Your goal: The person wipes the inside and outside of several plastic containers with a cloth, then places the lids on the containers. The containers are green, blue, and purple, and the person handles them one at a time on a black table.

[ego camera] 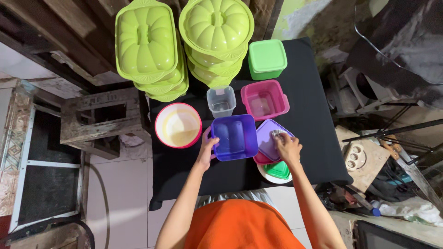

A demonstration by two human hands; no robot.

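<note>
My left hand [207, 148] grips the near left corner of a purple square container [234, 137] that sits open on the black table [314, 120]. My right hand [288, 146] rests its fingers on a purple lid [268, 137] lying tilted beside that container. Under the lid the edge of a pink lid [261, 159] shows. A green lid [278, 170] lies on a white lid just below my right hand.
A pink square container [265, 99], a small clear tub [221, 102] and a pink-rimmed round bowl [178, 125] stand behind. Farther back are a closed green box [267, 58] and two stacks of lime lidded dishes [146, 46]. A wooden stool [104, 121] stands left; clutter lies right.
</note>
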